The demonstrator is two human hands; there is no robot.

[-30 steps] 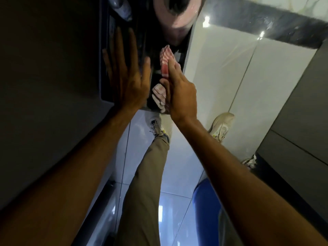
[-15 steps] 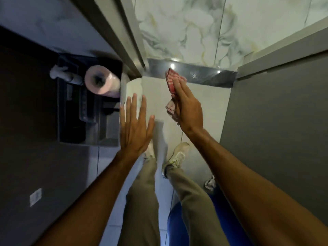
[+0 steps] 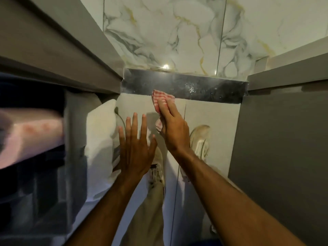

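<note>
Right, checked cloth [image 3: 162, 99] sits in my right hand [image 3: 174, 132], fingers together and clamped over it (keeps it bunched for wiping). It lines up with the dark skirting strip [image 3: 204, 89]; contact unclear. Left hand [image 3: 135, 150] hovers free, fingers spread straight, probably for balance.
</note>
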